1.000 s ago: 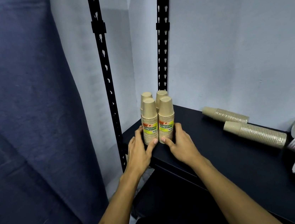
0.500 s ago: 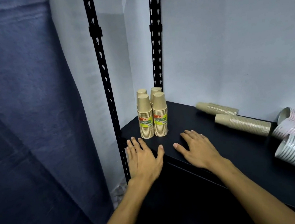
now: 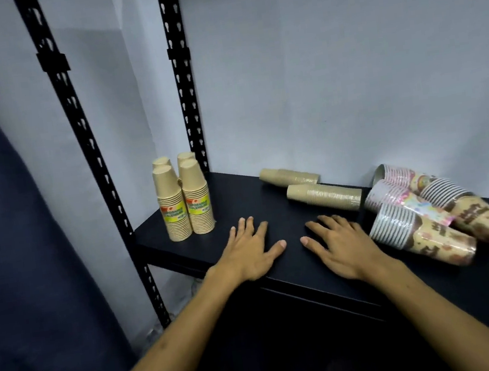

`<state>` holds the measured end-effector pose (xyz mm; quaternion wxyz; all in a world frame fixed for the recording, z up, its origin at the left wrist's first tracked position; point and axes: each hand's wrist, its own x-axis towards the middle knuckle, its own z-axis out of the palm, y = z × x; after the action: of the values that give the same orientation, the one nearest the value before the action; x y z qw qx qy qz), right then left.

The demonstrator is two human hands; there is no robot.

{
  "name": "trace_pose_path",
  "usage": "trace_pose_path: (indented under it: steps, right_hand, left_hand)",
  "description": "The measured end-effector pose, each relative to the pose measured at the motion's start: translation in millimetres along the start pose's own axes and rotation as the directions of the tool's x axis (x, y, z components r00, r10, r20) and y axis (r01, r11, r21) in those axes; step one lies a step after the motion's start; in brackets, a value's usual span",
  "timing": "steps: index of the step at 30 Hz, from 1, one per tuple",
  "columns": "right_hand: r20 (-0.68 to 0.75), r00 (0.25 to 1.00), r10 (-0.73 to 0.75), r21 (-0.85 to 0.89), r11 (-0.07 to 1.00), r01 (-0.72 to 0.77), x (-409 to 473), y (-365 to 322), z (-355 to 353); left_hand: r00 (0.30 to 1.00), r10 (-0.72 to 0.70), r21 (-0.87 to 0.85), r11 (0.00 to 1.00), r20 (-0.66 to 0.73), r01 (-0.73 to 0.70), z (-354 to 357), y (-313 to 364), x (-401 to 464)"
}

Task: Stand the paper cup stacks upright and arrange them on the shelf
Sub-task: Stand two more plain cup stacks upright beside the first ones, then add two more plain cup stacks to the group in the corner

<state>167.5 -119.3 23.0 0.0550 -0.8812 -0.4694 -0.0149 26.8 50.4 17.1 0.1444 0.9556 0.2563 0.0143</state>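
Several tan paper cup stacks (image 3: pixel 184 202) stand upright in a tight block at the left end of the black shelf (image 3: pixel 270 206). Two more tan stacks (image 3: pixel 324 195) lie on their sides along the back wall. To the right, several patterned cup stacks (image 3: pixel 425 215) lie tumbled in a pile. My left hand (image 3: pixel 252 250) lies flat with fingers spread on the shelf, right of the upright block. My right hand (image 3: pixel 341 242) lies flat beside it, just left of the patterned pile. Neither hand holds anything.
Black slotted uprights (image 3: pixel 186 100) frame the shelf's left end, with a pale wall behind. A dark blue curtain (image 3: pixel 13 244) hangs at the left. The shelf's front edge (image 3: pixel 311 288) runs under my wrists.
Both hands let go of the upright tan stacks and moved right along the shelf, now lying flat. The view swung right, bringing the patterned stacks further into sight.
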Motion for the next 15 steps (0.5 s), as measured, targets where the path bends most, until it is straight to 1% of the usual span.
trace_pose_path:
  steps: [4, 9, 10, 12, 14, 15]
  right_hand:
    - [-0.021, 0.999, -0.035, -0.073, 0.997, 0.034, 3.8, -0.3, 0.4]
    - [-0.061, 0.997, -0.036, -0.056, 0.998, 0.032, 4.5, -1.3, -3.8]
    - [-0.099, 0.994, -0.042, -0.025, 0.999, 0.04, 6.0, 0.1, -5.6]
    - [-0.217, 0.975, -0.045, 0.103, 0.992, 0.068, 10.5, 3.8, -8.3]
    - [-0.357, 0.934, -0.003, 0.235, 0.968, 0.093, 16.1, 6.9, -9.0]
    - [-0.411, 0.911, 0.027, 0.266, 0.96, 0.091, 19.0, 7.4, -8.3]
  left_hand:
    - [1.0, -0.007, -0.006, 1.0, -0.007, 0.007, 2.8, 4.4, 27.2]
    - [0.998, -0.019, -0.083, 0.996, -0.052, 0.015, 2.6, 11.4, 52.8]
    - [0.997, -0.029, -0.116, 0.993, -0.073, 0.02, 1.9, 12.9, 59.6]
    - [0.992, -0.063, -0.195, 0.98, -0.112, 0.04, -0.8, 15.9, 74.5]
    - [0.986, -0.099, -0.267, 0.962, -0.137, 0.06, -5.5, 20.4, 90.7]
    - [0.982, -0.116, -0.304, 0.95, -0.15, 0.066, -7.8, 23.7, 98.5]
